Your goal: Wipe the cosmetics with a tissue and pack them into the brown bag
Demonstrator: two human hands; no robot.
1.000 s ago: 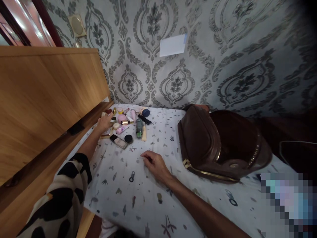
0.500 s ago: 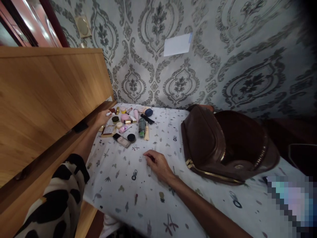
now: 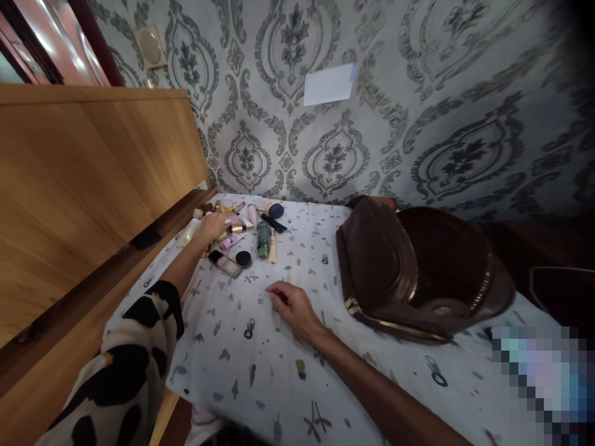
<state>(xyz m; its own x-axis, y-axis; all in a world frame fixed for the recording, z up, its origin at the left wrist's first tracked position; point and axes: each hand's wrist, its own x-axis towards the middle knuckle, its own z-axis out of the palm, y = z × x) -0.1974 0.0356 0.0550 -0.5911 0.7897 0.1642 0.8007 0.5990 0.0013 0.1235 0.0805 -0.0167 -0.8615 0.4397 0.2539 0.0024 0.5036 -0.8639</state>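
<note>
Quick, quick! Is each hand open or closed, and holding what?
Left hand: over the cosmetics; can't tell whether it's holding anything.
Right hand: loosely curled, partly open, on the patterned cloth; nothing seen in it.

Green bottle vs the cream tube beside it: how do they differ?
Colour: the green bottle is dark with a brighter green near end; the cream tube is pale.
Width: the green bottle is thicker, the cream tube slimmer.
Shape: the cream tube narrows toward its far end; the green bottle stays roughly even.
Shared: both rest on the patterned cloth.
</note>
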